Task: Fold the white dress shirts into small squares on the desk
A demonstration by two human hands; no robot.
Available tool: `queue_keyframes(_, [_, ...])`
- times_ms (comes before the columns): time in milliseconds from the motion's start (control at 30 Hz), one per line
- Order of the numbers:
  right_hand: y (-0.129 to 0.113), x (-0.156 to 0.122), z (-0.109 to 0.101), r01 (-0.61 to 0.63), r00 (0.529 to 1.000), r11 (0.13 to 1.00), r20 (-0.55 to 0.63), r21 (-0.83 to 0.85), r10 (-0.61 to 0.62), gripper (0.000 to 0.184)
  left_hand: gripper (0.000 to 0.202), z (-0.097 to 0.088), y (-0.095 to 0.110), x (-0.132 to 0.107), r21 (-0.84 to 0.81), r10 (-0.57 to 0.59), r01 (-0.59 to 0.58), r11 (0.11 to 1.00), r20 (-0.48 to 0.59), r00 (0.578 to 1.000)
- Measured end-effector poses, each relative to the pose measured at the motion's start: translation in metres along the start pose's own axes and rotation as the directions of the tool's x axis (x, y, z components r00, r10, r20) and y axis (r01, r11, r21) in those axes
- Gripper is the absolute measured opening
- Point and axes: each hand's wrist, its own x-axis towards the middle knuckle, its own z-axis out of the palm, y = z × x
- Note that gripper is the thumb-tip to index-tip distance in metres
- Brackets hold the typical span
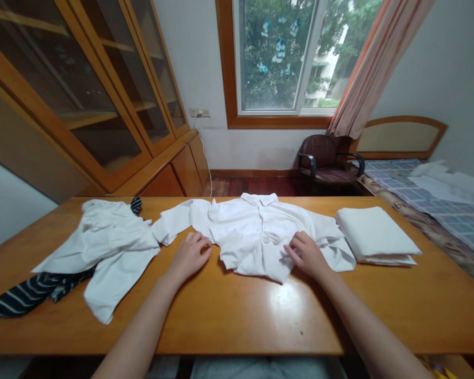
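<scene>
A white collared shirt (256, 226) lies spread front-up on the wooden table (237, 310), collar pointing away from me. My left hand (190, 255) rests at the shirt's left side near the sleeve, fingers curled on the fabric edge. My right hand (306, 253) sits on the shirt's lower right part, fingers bent and pinching the cloth. Both forearms reach in from the near edge.
A second crumpled white shirt (106, 242) lies at the left over a dark striped tie (27, 292). A folded white stack (375, 234) sits at the right. Behind the table stand a wooden cabinet (102, 105), a brown chair (327, 158) and a bed (438, 200).
</scene>
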Motion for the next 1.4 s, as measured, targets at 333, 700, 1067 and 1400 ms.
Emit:
queue_keyframes(333, [-0.051, -0.007, 0.002, 0.111, 0.978, 0.992, 0.172, 0.06, -0.12, 0.032, 0.028, 0.032, 0.048, 0.003, -0.395, 0.088, -0.081, 0.915, 0.001, 0.996])
queue_keyframes(700, [-0.042, 0.041, -0.004, -0.32, 0.861, 0.408, 0.083, 0.855, 0.502, 0.036, 0.05, 0.019, 0.064, 0.041, -0.987, -0.43, 0.162, 0.008, 0.143, 0.892])
queue_keyframes(1067, [-0.039, 0.035, -0.04, -0.254, 0.839, 0.037, 0.201, 0.966, 0.506, 0.031, 0.027, -0.061, 0.058, 0.006, -0.885, -0.356, 0.359, -0.298, 0.452, 0.818])
queue_keyframes(1400, [-0.043, 0.033, -0.061, -0.365, 0.881, 0.004, 0.344, 0.931, 0.324, 0.038, 0.037, -0.072, 0.041, -0.008, -0.894, -0.079, 0.447, -0.014, 0.447, 0.891])
